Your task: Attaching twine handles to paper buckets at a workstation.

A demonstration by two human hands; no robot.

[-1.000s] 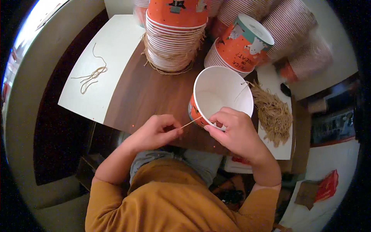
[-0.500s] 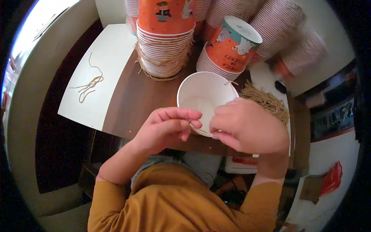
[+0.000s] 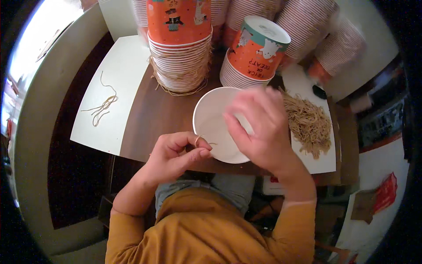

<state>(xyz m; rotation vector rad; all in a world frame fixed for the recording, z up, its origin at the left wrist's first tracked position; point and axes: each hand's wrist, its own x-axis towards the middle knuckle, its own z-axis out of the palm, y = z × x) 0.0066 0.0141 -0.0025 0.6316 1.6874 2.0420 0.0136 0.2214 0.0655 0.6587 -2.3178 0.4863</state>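
Observation:
A white paper bucket stands mouth up on the brown tabletop in front of me, its inside bare and white. At its near left rim, my left hand pinches a thin piece of twine between thumb and fingers; a short end sticks out past the fingertips. Over the right side of the bucket hovers my right hand, hiding part of the rim. Its fingers are smeared by motion, so whether anything is between them does not show.
Loose twine strands lie on the white board at left. A tall stack of orange buckets wound with twine stands behind. Upside-down buckets are beside it, more stacks farther back. A twine heap lies at right.
My right hand has come off the near rim and lifted up over the bucket. My left hand still pinches the twine, slightly lower and left. The whole view has shifted a little.

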